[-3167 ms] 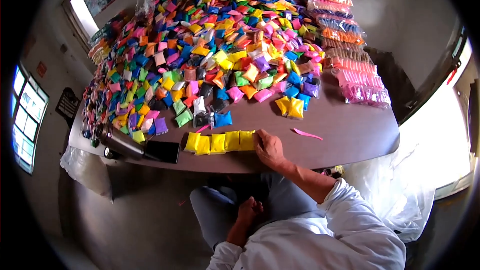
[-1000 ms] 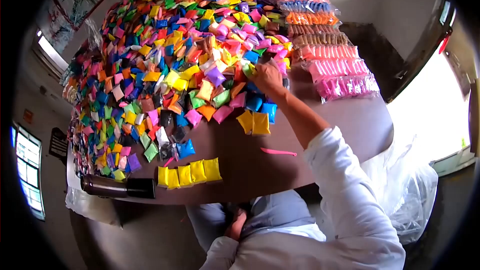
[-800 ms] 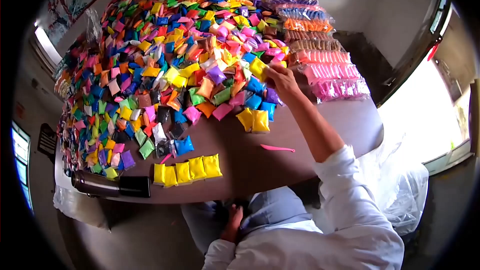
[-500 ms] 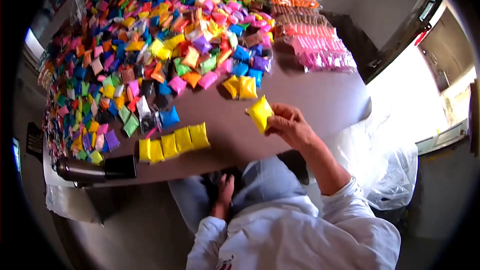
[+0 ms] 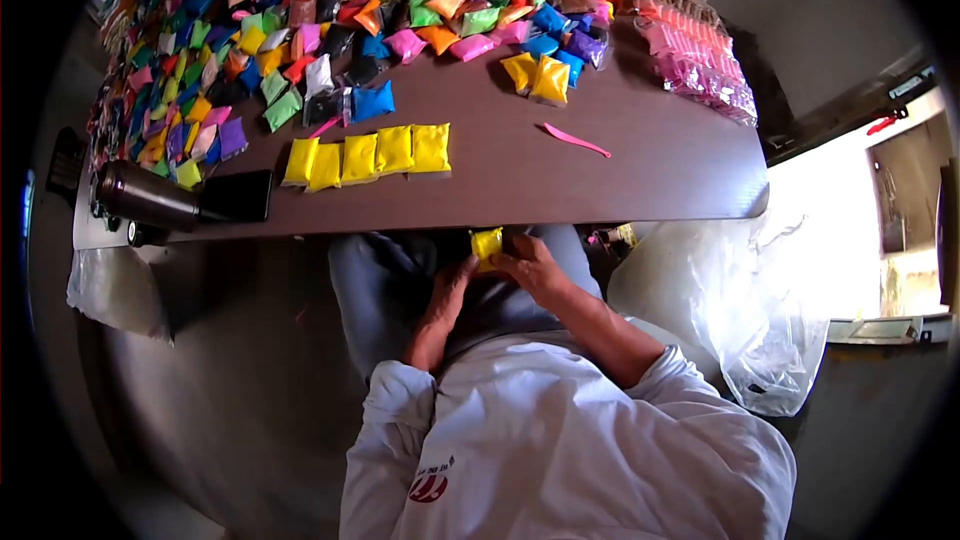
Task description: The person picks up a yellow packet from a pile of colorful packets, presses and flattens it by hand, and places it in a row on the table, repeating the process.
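Under table (image 5: 640, 202) edge: left hand (image 5: 452, 282), right hand (image 5: 532, 266) grip yellow packet (image 5: 487, 241), partly finger-hidden.

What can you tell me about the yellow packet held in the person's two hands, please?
The yellow packet is a small, plump pouch with a glossy, plastic-looking skin. It is held just off the near edge of the table, over the person's lap, pinched between the left hand and the right hand, whose fingers cover its lower part.

Glossy plastic yellow packet (image 5: 487, 243); smooth brown table (image 5: 640, 175); metal flask (image 5: 145, 197).
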Motion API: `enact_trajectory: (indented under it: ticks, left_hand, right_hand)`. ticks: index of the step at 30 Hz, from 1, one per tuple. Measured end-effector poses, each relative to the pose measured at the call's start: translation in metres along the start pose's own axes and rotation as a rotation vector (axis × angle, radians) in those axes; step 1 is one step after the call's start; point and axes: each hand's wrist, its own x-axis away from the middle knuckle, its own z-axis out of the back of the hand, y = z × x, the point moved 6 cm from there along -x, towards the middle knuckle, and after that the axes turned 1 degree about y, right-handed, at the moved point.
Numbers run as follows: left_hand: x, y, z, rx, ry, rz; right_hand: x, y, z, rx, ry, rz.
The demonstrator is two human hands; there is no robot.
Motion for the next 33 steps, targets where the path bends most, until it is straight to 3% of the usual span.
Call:
enact_trajectory:
  ticks: [1, 2, 6, 8, 12, 14, 33]
  left_hand:
    - [0.000, 0.001, -0.001, 0.008, -0.018, 0.000]
    - [-0.003, 0.004, -0.004, -0.114, -0.072, -0.028]
    - [0.002, 0.015, -0.005, -0.030, -0.030, -0.128]
    - [0.005, 0.021, -0.004, -0.202, 0.007, -0.164]
    - [0.005, 0.014, -0.007, -0.182, -0.077, -0.193]
    - [0.009, 0.016, -0.009, -0.205, -0.072, -0.223]
    - [0.034, 0.030, -0.020, -0.400, -0.085, -0.242]
  right_hand:
    - [-0.004, -0.002, -0.002, -0.017, -0.011, 0.054]
    - [-0.009, 0.008, -0.001, 0.011, -0.020, -0.024]
    - [-0.015, 0.013, -0.006, -0.096, -0.045, -0.015]
    - [-0.013, 0.005, -0.006, -0.206, -0.027, -0.030]
    - [-0.016, 0.012, -0.006, -0.119, -0.001, -0.100]
    - [-0.017, 0.011, -0.007, -0.026, -0.049, 0.010]
    - [0.001, 0.017, -0.006, -0.026, -0.085, 0.038]
